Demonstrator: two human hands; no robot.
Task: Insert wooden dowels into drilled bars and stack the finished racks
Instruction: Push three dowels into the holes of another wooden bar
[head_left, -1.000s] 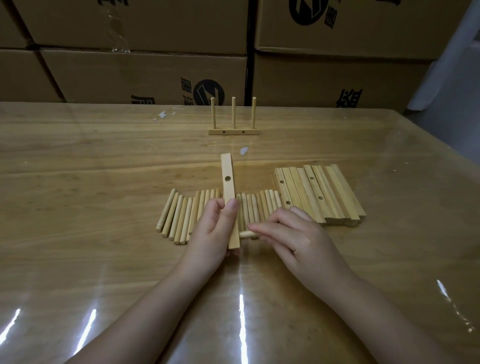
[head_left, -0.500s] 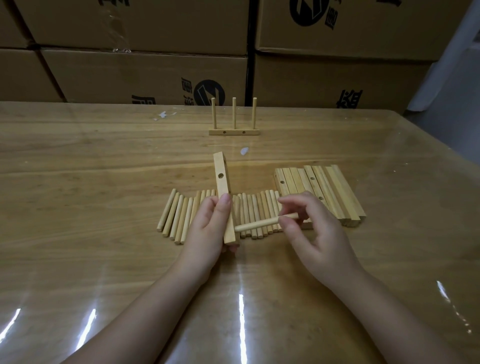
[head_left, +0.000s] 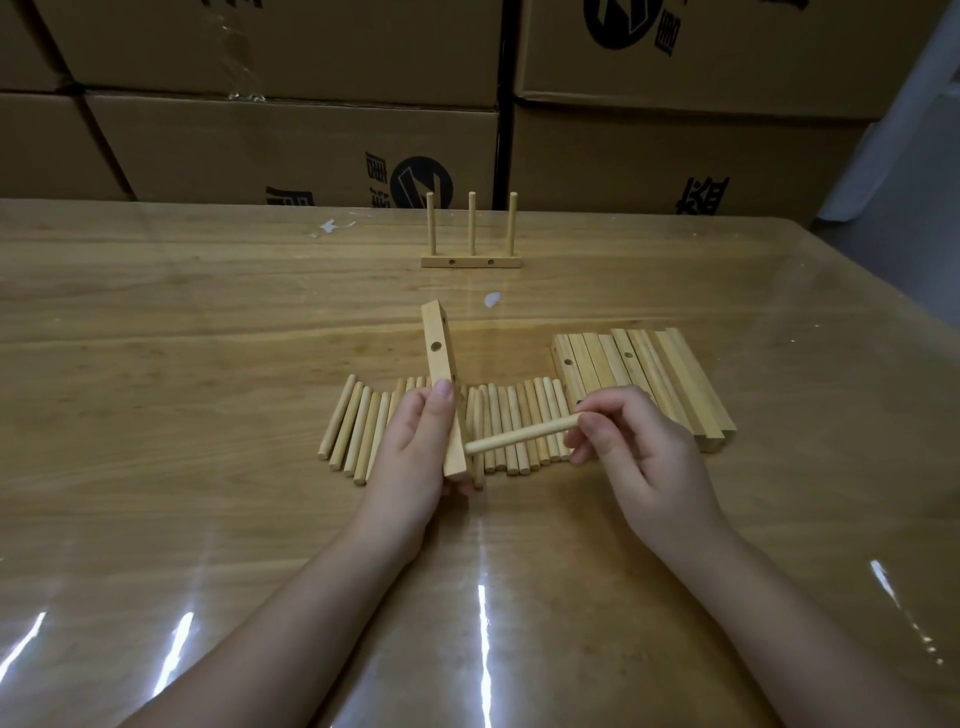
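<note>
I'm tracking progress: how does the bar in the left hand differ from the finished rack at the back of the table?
The held bar shows an open hole and no standing dowels; the finished rack carries three upright dowels. The held bar is gripped by the left hand, lifted and pointing away; the finished rack rests flat on the table, lying crosswise. Both are pale wooden drilled bars.

Warehouse-type assembly workshop: printed cardboard boxes (head_left: 291, 140) stacked wall-like at 12 o'clock, behind a plastic-covered wooden table (head_left: 156, 322) with batches of dowels (head_left: 524, 410) and bars (head_left: 670, 374).
</note>
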